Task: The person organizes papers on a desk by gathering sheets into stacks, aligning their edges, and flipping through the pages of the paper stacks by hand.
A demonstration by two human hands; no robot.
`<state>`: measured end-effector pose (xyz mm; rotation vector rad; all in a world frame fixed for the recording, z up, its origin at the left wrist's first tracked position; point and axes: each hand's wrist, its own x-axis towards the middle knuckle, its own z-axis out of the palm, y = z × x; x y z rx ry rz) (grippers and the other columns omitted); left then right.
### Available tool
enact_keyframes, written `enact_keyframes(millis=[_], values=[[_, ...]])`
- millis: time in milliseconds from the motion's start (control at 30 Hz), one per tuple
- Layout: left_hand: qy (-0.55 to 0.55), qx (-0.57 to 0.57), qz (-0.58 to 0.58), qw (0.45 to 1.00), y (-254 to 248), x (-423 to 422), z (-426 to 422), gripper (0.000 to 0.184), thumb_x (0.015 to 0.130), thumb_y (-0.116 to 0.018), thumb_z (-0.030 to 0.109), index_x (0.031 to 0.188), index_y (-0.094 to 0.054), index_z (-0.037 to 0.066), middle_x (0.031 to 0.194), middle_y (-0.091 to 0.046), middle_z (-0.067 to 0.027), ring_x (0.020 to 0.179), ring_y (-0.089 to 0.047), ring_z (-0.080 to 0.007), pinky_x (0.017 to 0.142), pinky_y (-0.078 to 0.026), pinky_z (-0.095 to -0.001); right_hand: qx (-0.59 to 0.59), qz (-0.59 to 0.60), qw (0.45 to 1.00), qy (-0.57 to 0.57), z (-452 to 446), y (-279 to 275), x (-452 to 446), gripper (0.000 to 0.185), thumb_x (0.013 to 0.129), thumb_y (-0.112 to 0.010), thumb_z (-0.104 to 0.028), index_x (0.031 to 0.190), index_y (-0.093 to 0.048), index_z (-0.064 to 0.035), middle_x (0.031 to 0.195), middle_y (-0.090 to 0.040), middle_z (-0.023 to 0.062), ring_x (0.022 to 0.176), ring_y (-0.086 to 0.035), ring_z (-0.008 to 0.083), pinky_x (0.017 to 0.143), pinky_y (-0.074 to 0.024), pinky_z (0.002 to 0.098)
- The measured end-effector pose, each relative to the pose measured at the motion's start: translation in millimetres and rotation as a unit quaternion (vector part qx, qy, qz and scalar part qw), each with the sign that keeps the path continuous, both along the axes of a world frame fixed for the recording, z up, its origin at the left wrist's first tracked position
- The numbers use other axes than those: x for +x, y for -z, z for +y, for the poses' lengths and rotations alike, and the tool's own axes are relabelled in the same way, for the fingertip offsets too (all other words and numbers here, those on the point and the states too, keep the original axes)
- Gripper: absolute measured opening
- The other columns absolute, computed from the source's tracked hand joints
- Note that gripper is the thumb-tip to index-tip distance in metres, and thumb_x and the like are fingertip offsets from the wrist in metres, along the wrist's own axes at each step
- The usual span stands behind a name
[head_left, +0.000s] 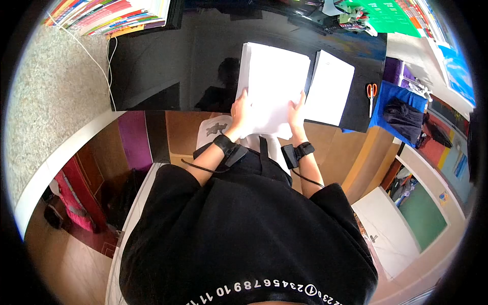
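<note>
A thick stack of white paper (277,76) lies partly over the near edge of the black desk, its lower end reaching toward my lap. My left hand (241,113) grips the stack's left side, the fingers tucked out of sight beneath or behind it. On the opposite side, my right hand (297,112) holds the right edge, thumb on top. Just right of the stack is a second, thinner pile of white paper (331,89), apart from both hands. A pair of scissors with orange handles (372,91) rests farther right on the desk.
The glossy black desk (152,66) spans the front. Books (117,15) stand at the back left, with a white cable (110,66) hanging nearby. A green sheet (384,18) and a cluster of small items (351,20) sit at the back right. Dark cloth (404,118) lies beyond the right edge.
</note>
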<state>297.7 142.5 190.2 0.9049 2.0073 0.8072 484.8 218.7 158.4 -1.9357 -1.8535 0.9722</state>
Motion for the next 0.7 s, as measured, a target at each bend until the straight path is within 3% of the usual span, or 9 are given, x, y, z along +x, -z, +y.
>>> enact_keyframes(millis=[100,200,300,400,500,533,700], values=[[-0.035,-0.093,0.002,0.995,-18.9,5.1,10.4,0.055,0.075,-0.061,0.012,0.123,-0.039,-0.003,0.096,-0.061,-0.026,0.088,-0.062,-0.0393,0.075,-0.049,-0.0433,0.036,-0.042,0.998,0.012,-0.6,-10.6,-8.5,0.057,0.083,-0.058,-0.009,0.136,-0.036,-0.0042,0.12,-0.053,0.0279,0.108,-0.054,0.0419,0.091,-0.0434,0.0416],[-0.05,-0.018,0.072,0.996,-17.2,12.5,8.7,0.073,0.074,-0.063,0.012,0.135,-0.026,-0.001,0.12,-0.049,-0.0277,0.106,-0.055,-0.0392,0.084,-0.046,-0.0428,0.077,-0.084,0.993,-0.008,3.8,-18.9,-7.9,0.049,0.082,-0.06,-0.011,0.128,-0.046,-0.0027,0.117,-0.055,0.0254,0.105,-0.055,0.0391,0.09,-0.0438,0.041],[-0.033,-0.047,0.064,0.996,-18.5,7.6,12.0,0.076,0.074,-0.065,0.011,0.137,-0.025,0.0,0.135,-0.034,-0.0261,0.12,-0.043,-0.0389,0.093,-0.042,-0.0428,0.025,-0.076,0.997,0.017,13.8,-30.5,-7.0,0.043,0.08,-0.062,-0.012,0.12,-0.052,0.0003,0.114,-0.055,0.0245,0.104,-0.055,0.0375,0.088,-0.0438,0.0417],[-0.013,0.01,0.158,0.987,-7.5,6.6,12.7,0.079,0.073,-0.067,0.008,0.138,-0.024,-0.001,0.136,-0.032,-0.0251,0.123,-0.039,-0.0397,0.098,-0.039,-0.044,0.006,-0.071,0.997,-0.012,27.8,-16.7,6.3,0.052,0.081,-0.063,-0.015,0.126,-0.046,0.004,0.125,-0.049,0.0264,0.115,-0.049,0.0377,0.095,-0.0411,0.041],[-0.065,0.078,0.041,0.994,7.3,12.1,14.5,0.084,0.071,-0.07,0.007,0.139,-0.022,-0.002,0.139,-0.029,-0.0246,0.125,-0.037,-0.0386,0.104,-0.035,-0.0422,-0.114,0.069,0.99,0.05,37.6,-13.6,2.8,0.063,0.082,-0.064,-0.019,0.133,-0.038,0.0058,0.132,-0.043,0.0277,0.124,-0.043,0.037,0.102,-0.0359,0.0388],[-0.065,0.076,0.033,0.994,10.5,13.8,13.9,0.086,0.071,-0.07,0.007,0.14,-0.02,-0.002,0.14,-0.027,-0.0245,0.127,-0.036,-0.0383,0.105,-0.034,-0.0417,-0.168,0.114,0.977,0.069,40.3,-15.8,3.4,0.074,0.082,-0.064,-0.023,0.139,-0.027,0.0056,0.138,-0.037,0.0277,0.128,-0.039,0.0345,0.105,-0.0319,0.0368],[-0.041,0.083,0.033,0.995,16.2,17.2,12.4,0.095,0.071,-0.071,0.008,0.144,-0.009,-0.002,0.146,-0.019,-0.0244,0.134,-0.028,-0.0373,0.109,-0.029,-0.0391,-0.175,0.147,0.972,0.057,38.5,-10.7,4.6,0.08,0.082,-0.065,-0.025,0.142,-0.019,0.0048,0.139,-0.036,0.0271,0.128,-0.039,0.0333,0.104,-0.033,0.0361]])
